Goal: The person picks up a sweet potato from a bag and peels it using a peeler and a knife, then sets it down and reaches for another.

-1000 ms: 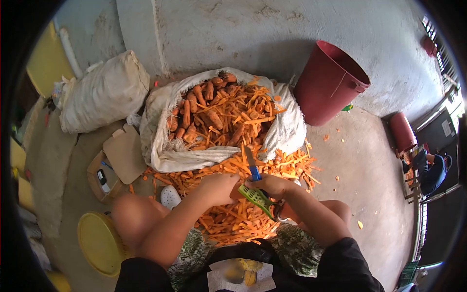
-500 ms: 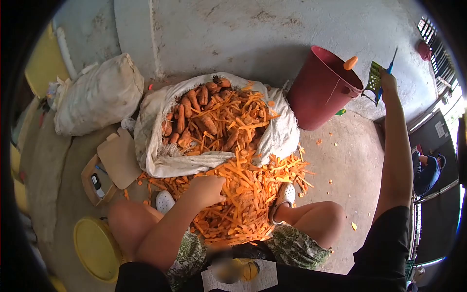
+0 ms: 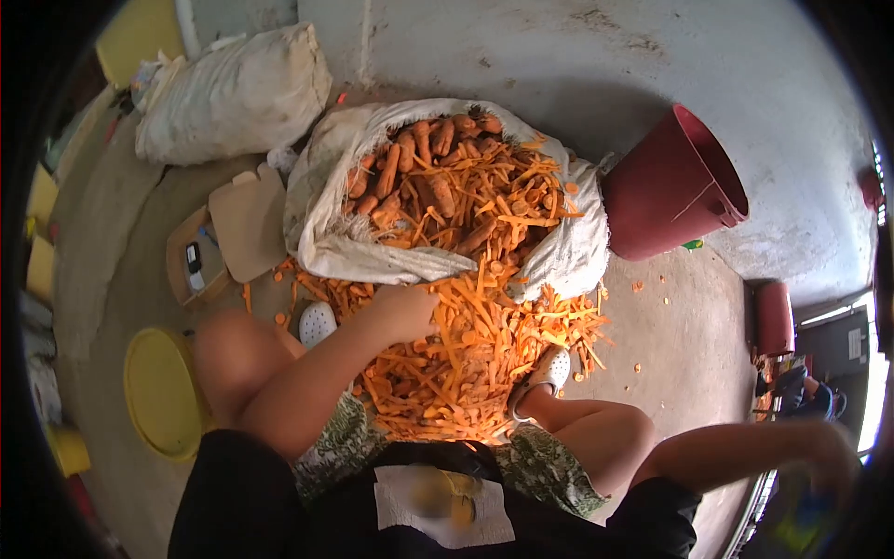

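Note:
My left hand [image 3: 408, 313] is over the heap of orange carrot peelings [image 3: 447, 373] between my feet. Its fingers curl down toward the peelings, and whatever they hold is hidden. Far out at the lower right, my right hand [image 3: 832, 461] is smeared by motion at the dark edge of the view. A blurred blue-and-green tool [image 3: 803, 522] shows beside it, its form too smeared to make out. Ahead lies an open white sack [image 3: 321, 219], with whole carrots [image 3: 433, 191] and more peelings in its mouth.
A tilted maroon bucket [image 3: 661, 200] stands right of the sack by the wall. On the left are a full white sack [image 3: 233, 98], an open cardboard box [image 3: 247, 224] and a yellow lidded bucket [image 3: 166, 391]. A person [image 3: 810, 396] is at the far right.
My right hand has swung from beside the maroon bucket down to the lower right with the blue-and-green tool. The carrot in the air at the bucket's mouth is out of sight. The view has turned.

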Motion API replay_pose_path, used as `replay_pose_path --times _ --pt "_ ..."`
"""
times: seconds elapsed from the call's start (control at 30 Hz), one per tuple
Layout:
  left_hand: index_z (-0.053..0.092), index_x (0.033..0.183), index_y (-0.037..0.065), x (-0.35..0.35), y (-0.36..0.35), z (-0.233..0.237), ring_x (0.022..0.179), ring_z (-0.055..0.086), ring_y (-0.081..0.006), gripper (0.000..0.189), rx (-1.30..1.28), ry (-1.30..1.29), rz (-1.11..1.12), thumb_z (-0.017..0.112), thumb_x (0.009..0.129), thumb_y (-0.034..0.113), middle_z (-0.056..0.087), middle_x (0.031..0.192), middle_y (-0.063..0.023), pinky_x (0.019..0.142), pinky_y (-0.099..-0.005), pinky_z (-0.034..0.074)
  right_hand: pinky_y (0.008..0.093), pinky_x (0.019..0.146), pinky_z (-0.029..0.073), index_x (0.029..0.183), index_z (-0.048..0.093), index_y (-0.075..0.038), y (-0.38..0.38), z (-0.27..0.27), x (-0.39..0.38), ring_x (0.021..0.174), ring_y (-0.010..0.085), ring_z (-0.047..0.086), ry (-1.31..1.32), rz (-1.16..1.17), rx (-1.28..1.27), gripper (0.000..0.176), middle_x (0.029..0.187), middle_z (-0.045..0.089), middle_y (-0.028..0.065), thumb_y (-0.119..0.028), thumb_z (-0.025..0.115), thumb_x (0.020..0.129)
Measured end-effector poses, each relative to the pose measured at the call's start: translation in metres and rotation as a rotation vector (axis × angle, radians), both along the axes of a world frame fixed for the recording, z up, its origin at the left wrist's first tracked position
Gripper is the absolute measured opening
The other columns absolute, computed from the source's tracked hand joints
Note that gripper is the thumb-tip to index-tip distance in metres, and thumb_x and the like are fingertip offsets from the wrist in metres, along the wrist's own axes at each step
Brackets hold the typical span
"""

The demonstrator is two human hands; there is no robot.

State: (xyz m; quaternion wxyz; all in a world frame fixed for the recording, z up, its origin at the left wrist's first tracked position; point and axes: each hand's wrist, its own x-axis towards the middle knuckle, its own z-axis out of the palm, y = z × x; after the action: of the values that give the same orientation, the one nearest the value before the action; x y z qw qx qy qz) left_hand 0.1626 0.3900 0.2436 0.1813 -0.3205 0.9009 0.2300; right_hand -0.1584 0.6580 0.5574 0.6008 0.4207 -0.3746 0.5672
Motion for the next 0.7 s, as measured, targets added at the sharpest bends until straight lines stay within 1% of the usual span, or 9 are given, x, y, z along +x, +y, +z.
replay_pose_path --times 0.03,0.1,0.2,0.3,0.57,0.7 --pt "0.052 0.105 0.003 -0.001 -0.001 0.001 0.081 0.057 -0.0255 0.043 0.051 -0.040 0.036 0.051 0.081 0.039 0.056 0.093 -0.0139 0.069 -0.0386 0.047 0.0405 0.083 0.039 0.113 0.042 -0.005 0.019 0.010 0.006 0.099 0.0276 0.049 0.042 0.059 -0.026 0.033 0.116 0.046 0.0153 -0.027 0.035 0.089" --pt "0.052 0.106 0.003 -0.001 -0.003 0.001 0.081 0.057 -0.0252 0.043 0.043 -0.039 0.036 0.051 0.082 0.039 0.056 0.092 -0.0136 0.069 -0.0386 0.047 0.0402 0.083 0.039 0.113 0.042 -0.005 0.054 0.016 0.017 0.098 0.0273 0.050 0.066 0.117 -0.046 0.033 0.115 0.046 0.0150 -0.027 0.036 0.089" --pt "0.051 0.107 0.003 -0.001 0.003 -0.003 0.080 0.057 -0.0248 0.043 0.041 -0.054 0.012 0.050 0.082 0.039 0.056 0.091 -0.0129 0.069 -0.0385 0.047 0.0397 0.082 0.039 0.112 0.043 -0.005 0.076 0.017 0.020 0.096 0.0268 0.050 0.039 0.143 -0.007 0.032 0.113 0.046 0.0146 -0.027 0.036 0.089" --pt "0.049 0.107 0.004 -0.003 0.005 0.000 0.080 0.057 -0.0248 0.043 0.051 -0.104 -0.007 0.049 0.083 0.039 0.057 0.088 -0.0119 0.068 -0.0389 0.047 0.0392 0.081 0.040 0.111 0.043 -0.005 0.084 0.014 0.020 0.095 0.0263 0.050 0.001 0.161 0.011 0.031 0.112 0.046 0.0142 -0.026 0.036 0.089" --pt "0.050 0.108 0.004 0.001 0.004 0.001 0.079 0.058 -0.0248 0.044 0.040 -0.072 0.012 0.049 0.082 0.040 0.058 0.086 -0.0123 0.067 -0.0387 0.047 0.0379 0.078 0.040 0.109 0.044 -0.005 0.099 0.009 0.017 0.091 0.0249 0.050 -0.082 0.195 0.052 0.030 0.107 0.047 0.0131 -0.026 0.037 0.089" --pt "0.050 0.108 0.004 0.000 0.007 0.004 0.079 0.058 -0.0248 0.042 0.049 -0.103 0.019 0.049 0.083 0.038 0.059 0.085 -0.0119 0.069 -0.0381 0.047 0.0372 0.077 0.041 0.108 0.045 -0.006 0.105 0.010 0.017 0.089 0.0242 0.050 -0.099 0.211 0.062 0.029 0.105 0.047 0.0126 -0.026 0.037 0.089"
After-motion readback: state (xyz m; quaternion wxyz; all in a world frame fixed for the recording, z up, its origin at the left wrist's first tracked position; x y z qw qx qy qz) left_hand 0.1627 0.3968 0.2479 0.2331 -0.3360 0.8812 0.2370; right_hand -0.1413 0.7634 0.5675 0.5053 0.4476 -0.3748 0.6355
